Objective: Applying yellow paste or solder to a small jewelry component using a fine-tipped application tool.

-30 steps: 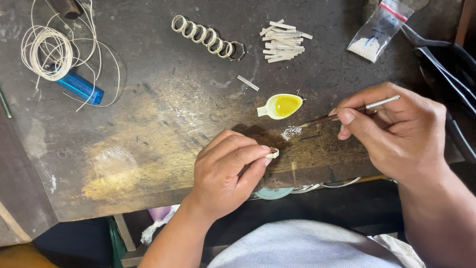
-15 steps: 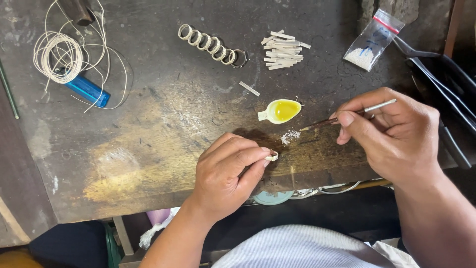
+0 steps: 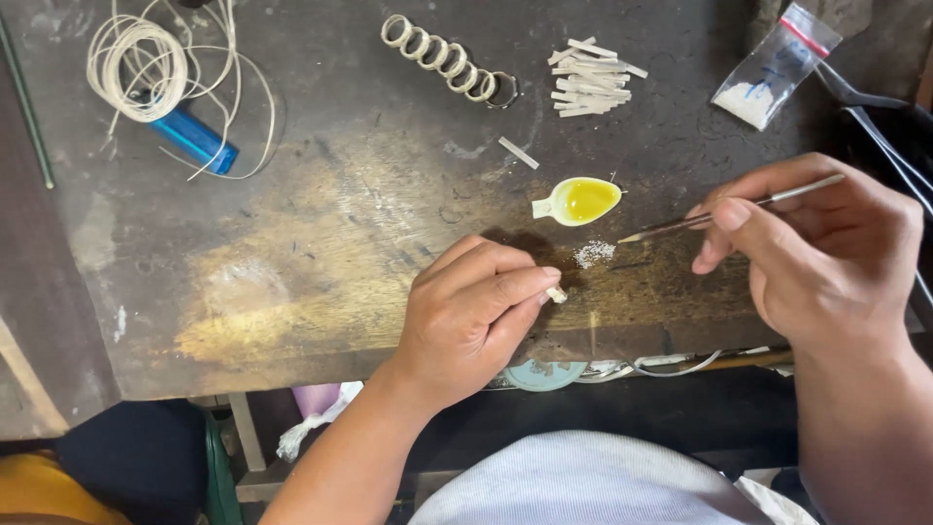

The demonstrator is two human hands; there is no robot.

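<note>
My left hand (image 3: 473, 311) rests on the dark worn workbench (image 3: 321, 233), its thumb and fingers pinching a small pale piece (image 3: 556, 294) near the front edge. My right hand (image 3: 826, 253) holds a thin metal pick (image 3: 719, 216) like a pen, its tip pointing left just above a little heap of white grains (image 3: 594, 254). A small spoon-shaped dish of yellow liquid (image 3: 581, 200) lies just beyond the grains.
A row of metal rings (image 3: 449, 60) and a pile of short white strips (image 3: 589, 78) lie at the back. A coil of white wire (image 3: 136, 58) with a blue lighter (image 3: 194, 139) is at the back left. A plastic bag of white powder (image 3: 773, 68) and black tool handles (image 3: 875, 107) are at the right.
The view has shifted slightly. My right hand has drawn the pick a little to the right, away from the grains. My left hand stays put on the small piece.
</note>
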